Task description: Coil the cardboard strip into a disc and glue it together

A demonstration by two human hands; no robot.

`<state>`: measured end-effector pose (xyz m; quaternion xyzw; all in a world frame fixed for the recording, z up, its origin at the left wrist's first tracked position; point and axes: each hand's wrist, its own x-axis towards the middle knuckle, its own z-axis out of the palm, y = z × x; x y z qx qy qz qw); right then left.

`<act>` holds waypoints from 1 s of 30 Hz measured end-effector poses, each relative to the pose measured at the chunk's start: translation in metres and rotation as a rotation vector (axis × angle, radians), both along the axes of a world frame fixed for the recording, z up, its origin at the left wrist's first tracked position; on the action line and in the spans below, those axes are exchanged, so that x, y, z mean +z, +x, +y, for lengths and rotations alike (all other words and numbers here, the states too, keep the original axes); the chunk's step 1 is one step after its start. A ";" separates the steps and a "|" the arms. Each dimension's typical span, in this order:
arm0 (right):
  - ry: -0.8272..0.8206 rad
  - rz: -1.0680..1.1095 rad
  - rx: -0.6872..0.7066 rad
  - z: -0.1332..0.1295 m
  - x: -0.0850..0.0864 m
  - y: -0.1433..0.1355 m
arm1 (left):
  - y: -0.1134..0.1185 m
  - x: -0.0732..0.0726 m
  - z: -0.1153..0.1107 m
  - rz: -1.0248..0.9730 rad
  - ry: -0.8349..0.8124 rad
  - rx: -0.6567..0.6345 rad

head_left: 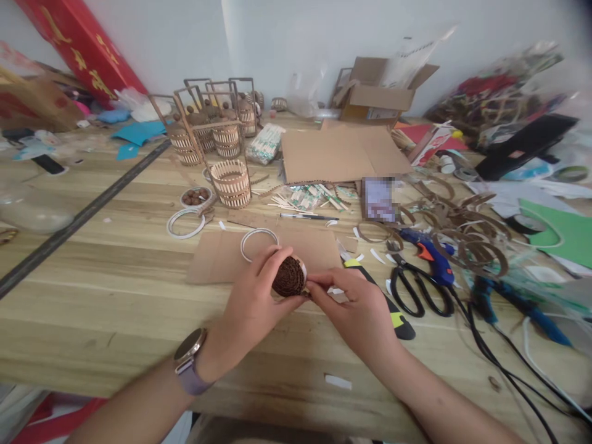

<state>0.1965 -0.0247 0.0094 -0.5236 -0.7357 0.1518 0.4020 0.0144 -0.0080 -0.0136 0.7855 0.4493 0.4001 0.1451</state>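
Observation:
My left hand (256,305) is closed around a round coil of dark brown corrugated paper strip (289,275), thumb below and fingers above. The spiral face of the coil is turned toward me, and a pale band shows along its right side. My right hand (354,302) pinches at the coil's right edge with thumb and forefinger; the exact bit between the fingertips is hidden. Under the hands lies a piece of cardboard (217,256). A white ring of tape (244,246) rests on it just behind my left hand.
To the right are a utility knife (401,324), black-handled scissors (407,290), a blue glue gun (435,259) with cables, and brown strip loops (485,246). Small slatted baskets (230,182), a bowl of brown balls (196,196) and a pen (309,216) lie beyond.

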 end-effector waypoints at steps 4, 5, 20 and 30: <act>0.057 -0.042 0.024 0.001 -0.001 0.001 | 0.000 0.000 0.000 0.006 -0.005 -0.001; 0.068 -0.050 0.032 0.001 0.000 0.001 | 0.000 0.000 0.000 0.007 -0.010 -0.003; 0.165 -0.157 0.071 0.002 -0.001 0.003 | 0.001 0.003 -0.001 0.013 -0.076 0.000; 0.147 -0.166 0.065 0.002 0.000 0.002 | 0.001 0.002 -0.001 0.017 -0.100 0.006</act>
